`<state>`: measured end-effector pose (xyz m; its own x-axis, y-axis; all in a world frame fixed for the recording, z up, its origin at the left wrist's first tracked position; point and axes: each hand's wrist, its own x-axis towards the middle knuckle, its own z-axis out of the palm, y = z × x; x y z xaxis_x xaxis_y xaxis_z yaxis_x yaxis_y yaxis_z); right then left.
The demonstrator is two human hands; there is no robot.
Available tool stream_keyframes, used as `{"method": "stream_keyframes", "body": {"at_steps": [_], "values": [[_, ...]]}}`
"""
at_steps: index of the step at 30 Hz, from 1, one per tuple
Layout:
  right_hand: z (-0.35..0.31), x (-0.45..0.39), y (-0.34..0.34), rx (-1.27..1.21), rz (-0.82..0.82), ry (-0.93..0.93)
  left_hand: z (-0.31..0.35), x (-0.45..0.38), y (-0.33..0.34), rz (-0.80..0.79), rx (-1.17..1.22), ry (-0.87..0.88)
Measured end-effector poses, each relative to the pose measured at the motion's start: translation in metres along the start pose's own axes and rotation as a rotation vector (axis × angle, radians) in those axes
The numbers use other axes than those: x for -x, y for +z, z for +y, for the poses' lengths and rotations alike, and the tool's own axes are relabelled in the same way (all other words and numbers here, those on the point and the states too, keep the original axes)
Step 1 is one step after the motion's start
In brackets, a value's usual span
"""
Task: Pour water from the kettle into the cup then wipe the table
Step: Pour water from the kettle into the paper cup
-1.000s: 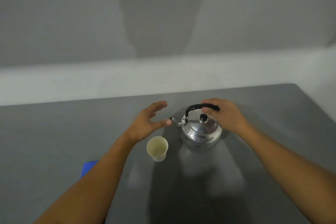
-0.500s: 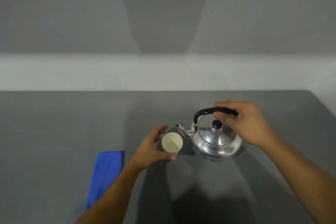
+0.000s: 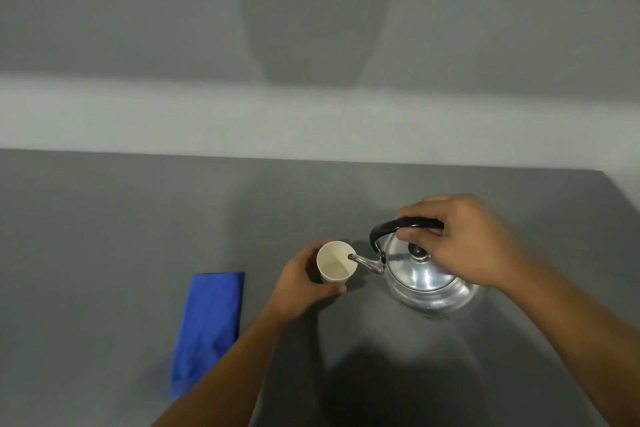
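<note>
The right hand (image 3: 464, 246) grips the black handle of the steel kettle (image 3: 422, 277), tilted left with its spout tip over the rim of the paper cup (image 3: 335, 262). The left hand (image 3: 301, 282) wraps around the cup on the grey worktop (image 3: 104, 236). A folded blue cloth (image 3: 207, 326) lies nearer, to the left.

A grey wall (image 3: 104, 10) fills the upper half of the view, plain and unmarked. 1 broad dark shadow (image 3: 318, 10) falls on it at the centre, wide at the top and narrowing toward its lower end. Below runs 1 paler horizontal band (image 3: 138, 114), perhaps a ledge or skirting; the soft focus leaves that unclear. It meets the far edge of the desk.
</note>
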<state>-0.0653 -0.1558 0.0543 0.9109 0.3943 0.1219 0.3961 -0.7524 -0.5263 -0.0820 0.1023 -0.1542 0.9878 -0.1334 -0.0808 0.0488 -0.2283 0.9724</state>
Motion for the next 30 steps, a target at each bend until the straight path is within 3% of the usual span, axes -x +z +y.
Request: {"method": "stream_keyframes", "body": {"at_steps": [30], "values": [[-0.023,-0.026,-0.002,0.338,-0.181,-0.074,0.002,0.001,0.003,0.032,0.003,-0.020]]}}
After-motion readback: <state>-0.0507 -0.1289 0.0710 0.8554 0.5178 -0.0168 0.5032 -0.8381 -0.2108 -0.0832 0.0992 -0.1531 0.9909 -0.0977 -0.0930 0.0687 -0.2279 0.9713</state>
